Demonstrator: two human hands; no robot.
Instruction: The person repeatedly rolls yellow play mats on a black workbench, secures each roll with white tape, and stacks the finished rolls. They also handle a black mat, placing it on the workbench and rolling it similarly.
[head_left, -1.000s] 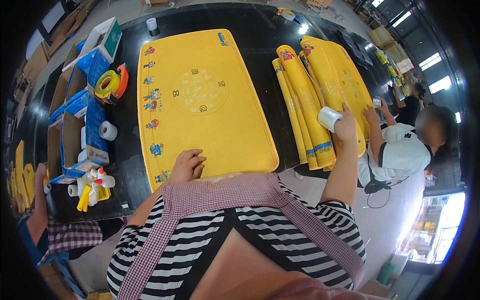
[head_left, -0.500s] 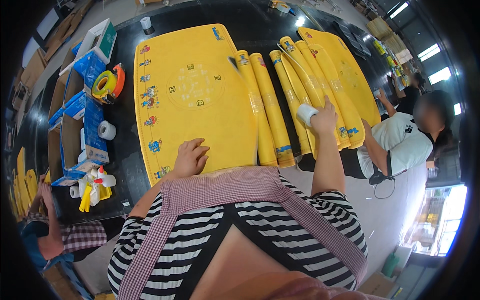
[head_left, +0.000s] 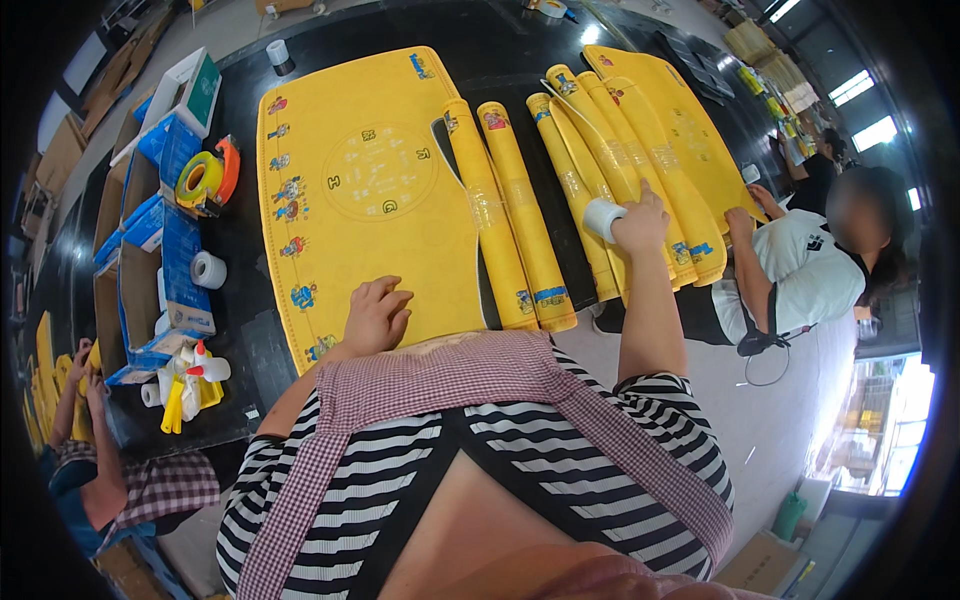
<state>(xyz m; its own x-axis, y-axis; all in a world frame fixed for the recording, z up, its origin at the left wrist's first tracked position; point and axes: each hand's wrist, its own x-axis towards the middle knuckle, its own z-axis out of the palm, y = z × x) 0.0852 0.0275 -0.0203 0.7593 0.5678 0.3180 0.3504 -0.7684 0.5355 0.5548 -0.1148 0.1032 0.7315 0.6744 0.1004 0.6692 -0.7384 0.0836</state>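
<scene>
Since a second ago, two rolled yellow mats (head_left: 525,215) have come away from the bundle of rolls (head_left: 664,165) at one o'clock and lie at half past twelve, along the flat yellow mat's (head_left: 390,230) right edge. My left hand (head_left: 378,312) rests at eleven on that flat mat, grip slack and empty; my right hand (head_left: 642,225), at one over the bundle, grasps a white tape roll (head_left: 603,218). Farther, at ten, open boxes (head_left: 184,265) sit on the black worktop (head_left: 248,335).
</scene>
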